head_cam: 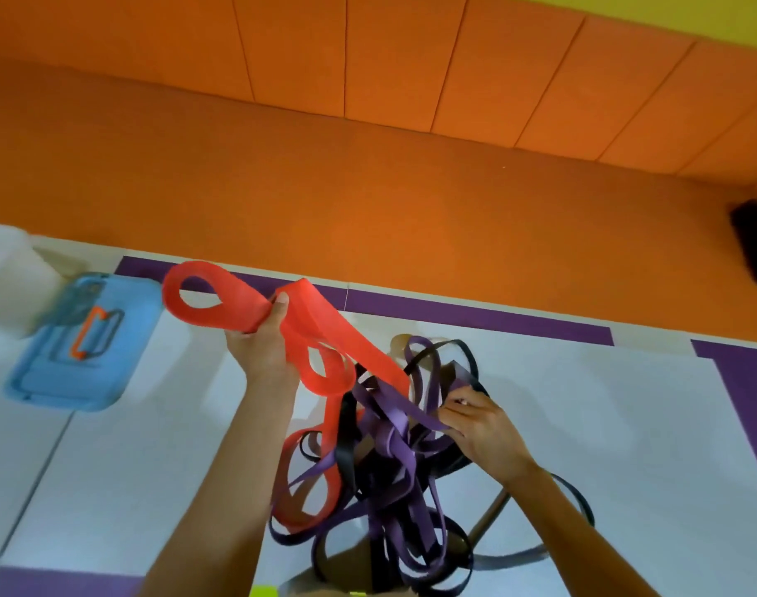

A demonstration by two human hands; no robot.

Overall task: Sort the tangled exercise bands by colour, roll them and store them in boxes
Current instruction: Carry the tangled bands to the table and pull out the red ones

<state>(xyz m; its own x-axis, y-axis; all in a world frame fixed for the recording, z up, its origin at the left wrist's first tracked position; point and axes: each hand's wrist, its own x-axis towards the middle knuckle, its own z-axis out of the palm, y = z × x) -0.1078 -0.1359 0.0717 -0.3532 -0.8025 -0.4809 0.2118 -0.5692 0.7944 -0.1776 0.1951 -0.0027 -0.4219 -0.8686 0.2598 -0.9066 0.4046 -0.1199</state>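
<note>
My left hand [262, 346] grips a wide red band [234, 303] and holds it raised, its loops hanging to both sides. One red strand runs down into a tangled heap of purple and black bands [394, 476] on the white floor at centre. My right hand [475, 424] pinches a purple band [415, 413] at the heap's upper right. More red loops [301, 497] lie at the heap's left side. A blue box lid with an orange handle [84, 342] lies at the left.
A white container [6, 273] shows blurred at the far left. An orange padded wall [368, 187] rises behind the floor, with purple floor strips [475, 316] along its base. A dark object [755, 243] sits at the right edge. A wooden stool leg [490, 517] pokes from under the heap.
</note>
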